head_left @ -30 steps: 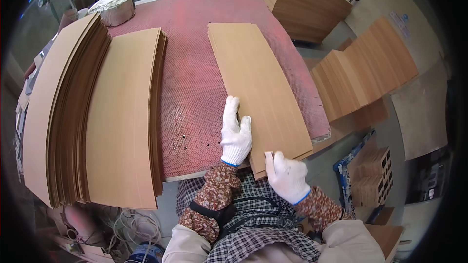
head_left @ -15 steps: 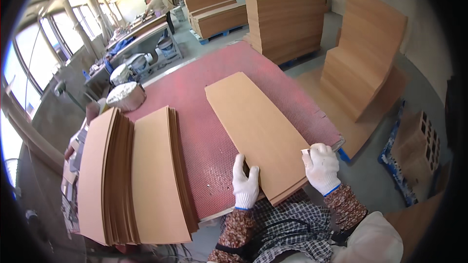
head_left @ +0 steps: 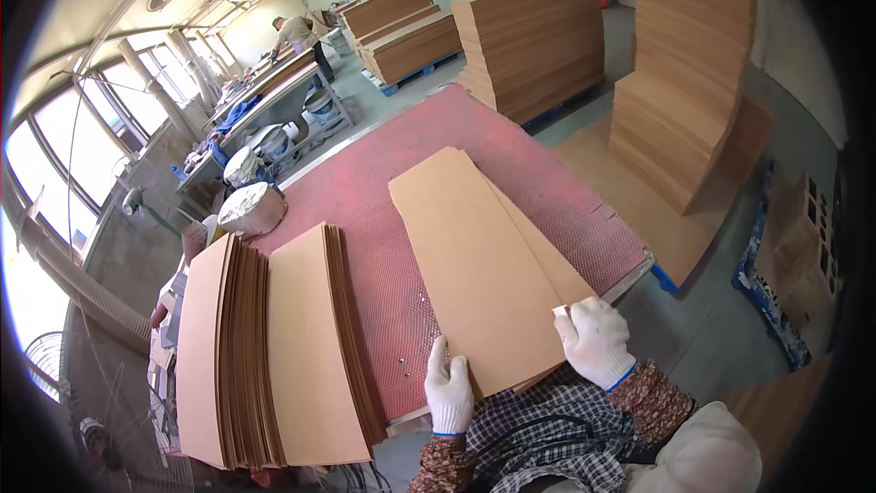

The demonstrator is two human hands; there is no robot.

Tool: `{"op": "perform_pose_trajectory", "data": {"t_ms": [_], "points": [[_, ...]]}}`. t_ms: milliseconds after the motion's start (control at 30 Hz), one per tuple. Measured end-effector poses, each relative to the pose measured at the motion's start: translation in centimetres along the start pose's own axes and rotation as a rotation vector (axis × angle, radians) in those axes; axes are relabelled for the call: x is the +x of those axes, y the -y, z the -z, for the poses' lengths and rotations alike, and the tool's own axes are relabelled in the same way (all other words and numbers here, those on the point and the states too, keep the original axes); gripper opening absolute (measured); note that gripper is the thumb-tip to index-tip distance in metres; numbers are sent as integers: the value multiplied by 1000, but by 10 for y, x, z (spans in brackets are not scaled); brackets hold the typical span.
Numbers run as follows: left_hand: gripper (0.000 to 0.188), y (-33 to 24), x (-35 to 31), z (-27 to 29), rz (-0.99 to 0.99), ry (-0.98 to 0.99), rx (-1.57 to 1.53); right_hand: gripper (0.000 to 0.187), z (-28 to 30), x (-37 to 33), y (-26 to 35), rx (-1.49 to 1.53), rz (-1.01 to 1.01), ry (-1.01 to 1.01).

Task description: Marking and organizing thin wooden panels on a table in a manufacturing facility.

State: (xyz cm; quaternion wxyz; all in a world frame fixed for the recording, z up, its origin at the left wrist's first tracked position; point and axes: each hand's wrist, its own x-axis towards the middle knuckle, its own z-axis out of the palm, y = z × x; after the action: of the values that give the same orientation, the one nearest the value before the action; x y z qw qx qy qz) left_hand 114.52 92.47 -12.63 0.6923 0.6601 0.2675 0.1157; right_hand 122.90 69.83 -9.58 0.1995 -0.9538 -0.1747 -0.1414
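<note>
A flat brown board (head_left: 474,265) lies in front of me, skewed over another board (head_left: 537,245) that shows along its right side, both on the red table (head_left: 365,169). My left hand (head_left: 450,393) is at its left edge, thumb and forefinger apart. My right hand (head_left: 593,338) is curled over the near right corner; I can't tell what it pinches. Two stacks (head_left: 315,347) block the table's left side, a round wrapped tub (head_left: 253,207) behind them. Beyond the table stands a tall pile (head_left: 534,46); farther off, a co-worker (head_left: 297,32) bends.
</note>
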Motion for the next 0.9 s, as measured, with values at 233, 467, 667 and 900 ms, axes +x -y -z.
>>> {"op": "perform_pose_trajectory", "data": {"t_ms": [233,467,667,900], "points": [[50,-20,-16,55,-31,-118,-82,28,12,-1,46,454,-89,183],[47,-68,-47,122,-103,-326,63,37,-7,2,103,751,17,247],[34,-49,-67,196,-123,-568,387,35,-36,-2,162,918,197,394],[18,-29,-81,216,-471,-602,1201,34,-82,-8,218,1107,330,653]]}}
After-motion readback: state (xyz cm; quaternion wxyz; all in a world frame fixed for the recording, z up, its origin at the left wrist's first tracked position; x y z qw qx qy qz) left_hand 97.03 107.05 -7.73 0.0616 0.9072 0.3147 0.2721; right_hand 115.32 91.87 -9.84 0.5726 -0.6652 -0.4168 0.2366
